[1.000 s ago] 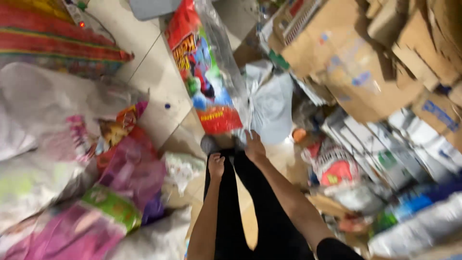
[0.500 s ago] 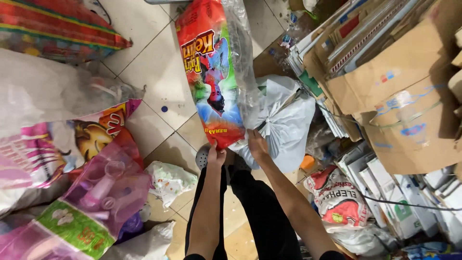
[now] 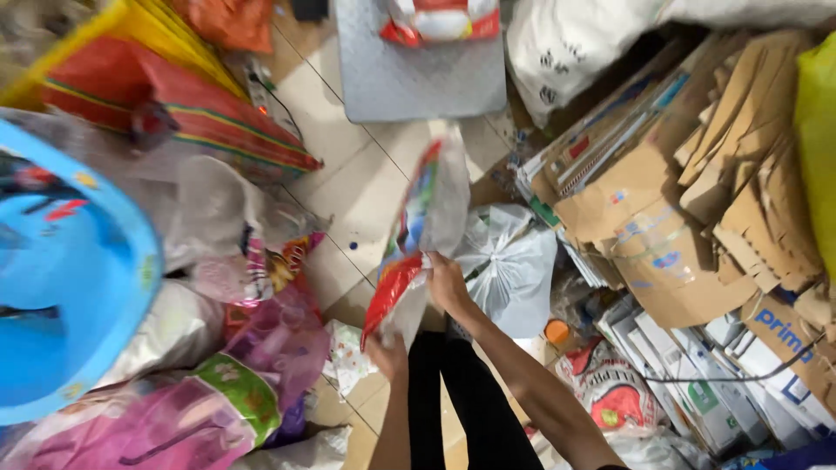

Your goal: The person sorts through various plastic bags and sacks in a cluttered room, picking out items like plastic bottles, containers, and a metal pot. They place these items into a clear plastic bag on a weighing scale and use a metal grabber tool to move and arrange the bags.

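Flattened brown cardboard boxes (image 3: 697, 209) with small blue and red labels are stacked along the floor's right side; pink and purple plastic sacks (image 3: 252, 383) lie at lower left. Over the tiled floor (image 3: 366, 191), both hands pinch a long printed bag (image 3: 414, 235), red at the bottom with clear film. The right hand (image 3: 446, 283) grips mid-bag, the left hand (image 3: 386, 352) its lower end. Its printed face, earlier broadside, is now edge-on.
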